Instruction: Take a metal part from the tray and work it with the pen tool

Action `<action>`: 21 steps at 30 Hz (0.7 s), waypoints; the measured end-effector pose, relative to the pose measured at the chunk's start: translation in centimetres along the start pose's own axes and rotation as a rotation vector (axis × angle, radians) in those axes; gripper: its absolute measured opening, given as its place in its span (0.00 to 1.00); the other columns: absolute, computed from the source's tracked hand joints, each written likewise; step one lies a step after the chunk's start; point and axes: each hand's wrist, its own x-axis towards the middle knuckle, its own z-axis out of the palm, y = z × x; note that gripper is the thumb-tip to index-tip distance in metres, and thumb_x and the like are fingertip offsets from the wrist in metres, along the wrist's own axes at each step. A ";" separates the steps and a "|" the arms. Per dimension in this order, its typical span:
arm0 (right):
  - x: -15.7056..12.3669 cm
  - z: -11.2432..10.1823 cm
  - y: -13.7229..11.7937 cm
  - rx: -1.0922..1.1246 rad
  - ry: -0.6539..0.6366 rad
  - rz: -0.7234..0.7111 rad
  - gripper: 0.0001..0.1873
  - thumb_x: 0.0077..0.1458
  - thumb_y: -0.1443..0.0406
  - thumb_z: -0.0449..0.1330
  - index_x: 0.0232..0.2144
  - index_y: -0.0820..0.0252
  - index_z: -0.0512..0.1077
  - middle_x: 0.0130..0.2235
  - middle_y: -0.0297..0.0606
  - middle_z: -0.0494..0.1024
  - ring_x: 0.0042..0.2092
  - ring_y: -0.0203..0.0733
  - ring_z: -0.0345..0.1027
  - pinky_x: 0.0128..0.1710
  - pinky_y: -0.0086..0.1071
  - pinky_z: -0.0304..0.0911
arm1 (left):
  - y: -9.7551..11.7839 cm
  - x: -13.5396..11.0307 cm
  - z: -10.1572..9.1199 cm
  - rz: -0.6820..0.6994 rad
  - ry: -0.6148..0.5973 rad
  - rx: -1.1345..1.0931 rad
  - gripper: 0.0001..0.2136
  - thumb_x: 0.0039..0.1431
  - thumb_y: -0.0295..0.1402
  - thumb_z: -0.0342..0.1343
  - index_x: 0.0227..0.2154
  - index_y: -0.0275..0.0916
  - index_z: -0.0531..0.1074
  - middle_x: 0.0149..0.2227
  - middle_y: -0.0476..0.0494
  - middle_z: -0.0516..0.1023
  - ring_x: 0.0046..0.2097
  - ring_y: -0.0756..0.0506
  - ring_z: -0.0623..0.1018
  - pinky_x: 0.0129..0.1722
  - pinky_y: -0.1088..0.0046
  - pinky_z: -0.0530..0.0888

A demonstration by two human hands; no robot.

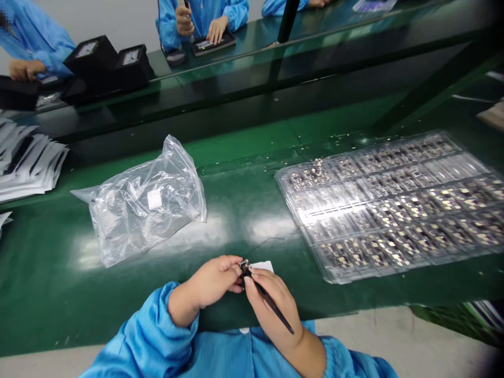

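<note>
My left hand [214, 281] pinches a tiny dark electronic part [244, 266] at the near edge of the green bench. My right hand [271, 304] is closed around black tweezers [271, 304], whose tips meet that part. A small white paper [263, 266] lies just behind my fingers. Both my sleeves are blue. To the right, a clear plastic tray [394, 205] holds several rows of small metallic components, with a little heap of loose parts [317, 170] near its far left corner.
A crumpled clear plastic bag [145, 202] lies left of centre on the green bench [244, 220]. White sheets [27, 163] are stacked at far left. Across a dark rail, other people in blue coats work at black devices [106, 63] and a dark tray [212, 43].
</note>
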 end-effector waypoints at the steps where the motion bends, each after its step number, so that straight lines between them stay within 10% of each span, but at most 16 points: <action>1: 0.0 0.0 0.0 -0.004 0.004 -0.009 0.04 0.54 0.67 0.54 0.32 0.58 0.69 0.33 0.39 0.76 0.35 0.41 0.71 0.37 0.35 0.70 | -0.1 0.0 0.0 0.002 -0.002 -0.001 0.15 0.52 0.42 0.53 0.39 0.38 0.70 0.32 0.47 0.71 0.36 0.49 0.72 0.41 0.68 0.70; 13: -0.1 -0.2 0.1 0.041 -0.077 0.019 0.04 0.55 0.69 0.54 0.34 0.57 0.67 0.35 0.39 0.75 0.38 0.40 0.69 0.40 0.35 0.67 | 0.3 0.0 -0.2 0.006 -0.007 0.008 0.16 0.50 0.43 0.54 0.37 0.38 0.71 0.34 0.46 0.73 0.37 0.47 0.73 0.41 0.68 0.71; 21: 1.5 1.2 0.1 -0.169 0.020 -0.026 0.14 0.57 0.59 0.51 0.23 0.54 0.69 0.22 0.29 0.72 0.26 0.33 0.68 0.26 0.23 0.66 | 0.1 2.3 -2.6 -0.004 0.005 0.160 0.24 0.27 0.56 0.61 0.28 0.48 0.73 0.36 0.48 0.77 0.50 0.34 0.68 0.46 0.57 0.69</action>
